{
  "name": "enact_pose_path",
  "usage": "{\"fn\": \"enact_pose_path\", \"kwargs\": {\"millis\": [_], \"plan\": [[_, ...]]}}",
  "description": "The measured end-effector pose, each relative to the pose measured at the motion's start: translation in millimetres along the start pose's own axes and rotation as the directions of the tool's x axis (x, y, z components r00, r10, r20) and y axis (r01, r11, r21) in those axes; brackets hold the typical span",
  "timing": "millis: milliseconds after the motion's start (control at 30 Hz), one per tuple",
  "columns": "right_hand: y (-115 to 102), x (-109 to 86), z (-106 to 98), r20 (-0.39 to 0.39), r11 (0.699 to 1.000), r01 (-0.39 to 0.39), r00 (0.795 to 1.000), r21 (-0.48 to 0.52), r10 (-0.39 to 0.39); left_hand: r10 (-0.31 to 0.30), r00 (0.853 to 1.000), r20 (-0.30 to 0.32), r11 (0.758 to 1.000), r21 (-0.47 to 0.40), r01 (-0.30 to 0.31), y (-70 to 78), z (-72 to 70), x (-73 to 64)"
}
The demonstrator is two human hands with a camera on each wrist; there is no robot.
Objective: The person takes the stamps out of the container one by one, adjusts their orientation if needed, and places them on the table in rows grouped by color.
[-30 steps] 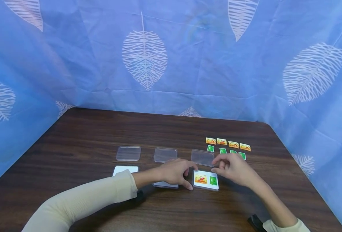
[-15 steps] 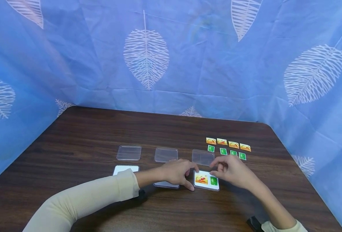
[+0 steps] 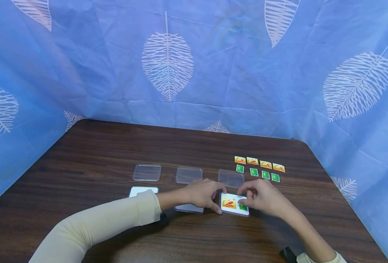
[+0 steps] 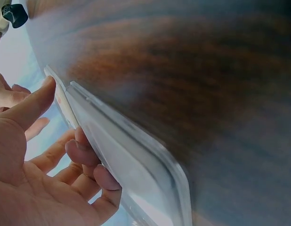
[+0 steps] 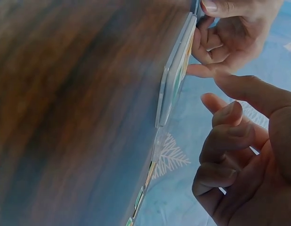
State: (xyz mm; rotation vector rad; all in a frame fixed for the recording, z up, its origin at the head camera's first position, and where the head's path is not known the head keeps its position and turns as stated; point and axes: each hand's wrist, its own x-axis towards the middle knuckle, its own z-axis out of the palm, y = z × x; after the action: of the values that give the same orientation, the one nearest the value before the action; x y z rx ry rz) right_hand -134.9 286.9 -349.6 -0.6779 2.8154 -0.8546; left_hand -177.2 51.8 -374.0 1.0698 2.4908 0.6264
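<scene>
A white card in a clear plastic case (image 3: pixel 234 211) bears an orange picture stamp (image 3: pixel 229 203) and a green stamp (image 3: pixel 243 208). My left hand (image 3: pixel 200 194) is at the case's left side, its thumb and index finger spread with fingertips right at the edge. Above the case's right part is my right hand (image 3: pixel 264 197), thumb and index finger apart, the other fingers loosely curled. In the head view its thumb overlaps the green stamp; the right wrist view shows the fingers (image 5: pixel 230 129) away from the case with nothing between them. Another white case (image 3: pixel 189 208) lies partly under my left hand.
Behind the cases lie three clear lids, at left (image 3: pixel 147 172), middle (image 3: pixel 189 175) and right (image 3: pixel 231 178). Several orange stamps (image 3: pixel 252 161) and green stamps (image 3: pixel 254 172) form two rows at the right. A further white case (image 3: pixel 143 190) is partly hidden by my left sleeve (image 3: pixel 115 219).
My right hand has shifted slightly left and down, so its thumb now overlaps the green stamp. My left hand stays at the case's left edge.
</scene>
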Motion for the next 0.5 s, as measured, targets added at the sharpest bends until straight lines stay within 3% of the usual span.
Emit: {"fn": "enact_pose_path", "kwargs": {"millis": [500], "plan": [[-10.6, 0.8, 7.1, 0.028, 1.0, 0.003, 1.0, -0.02, -0.003, -0.008, 1.0, -0.002, 0.995, 0.102, 0.008, 4.2, 0.3, -0.1]]}}
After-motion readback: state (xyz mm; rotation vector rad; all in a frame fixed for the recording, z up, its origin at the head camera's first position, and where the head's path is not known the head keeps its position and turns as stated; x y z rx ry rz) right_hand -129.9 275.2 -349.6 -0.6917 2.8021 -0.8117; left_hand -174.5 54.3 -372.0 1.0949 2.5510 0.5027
